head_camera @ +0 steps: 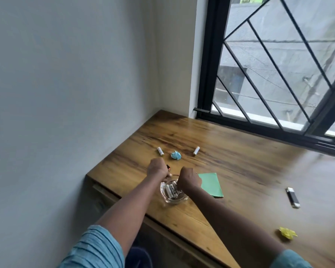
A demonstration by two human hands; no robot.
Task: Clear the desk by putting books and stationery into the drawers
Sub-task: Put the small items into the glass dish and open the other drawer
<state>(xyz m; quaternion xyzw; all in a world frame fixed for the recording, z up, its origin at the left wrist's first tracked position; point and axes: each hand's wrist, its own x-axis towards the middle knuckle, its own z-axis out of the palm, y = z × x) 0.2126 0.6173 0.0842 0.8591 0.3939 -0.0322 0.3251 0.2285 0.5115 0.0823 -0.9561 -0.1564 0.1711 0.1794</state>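
Both hands work over a glass dish [167,199] near the front edge of the table [240,171]; the step in hand looks like gathering the small loose things into the dish before anything goes to a drawer. The left hand [157,169] hangs over the dish's far left rim with its fingers curled under; the right hand [190,180] sits over the far right rim, also curled, knuckles toward the camera; whether either pinches something I cannot tell, since the fingertips are hidden. Several batteries [171,190] already lie in the dish.

Beyond the dish lie two loose batteries, one to the far left [160,151] and one to the far right [196,151], with a crumpled blue paper [176,155] between them; a green sheet [211,184] lies just right of the dish; a dark lighter-like stick [293,197] lies well to the right; a crumpled yellow scrap [287,233] lies right and nearer.

Next, I judge, the hands must let go over the dish, then reach past it for the two far batteries; the drawers, below the table edge left of the dish, are too dim to read.
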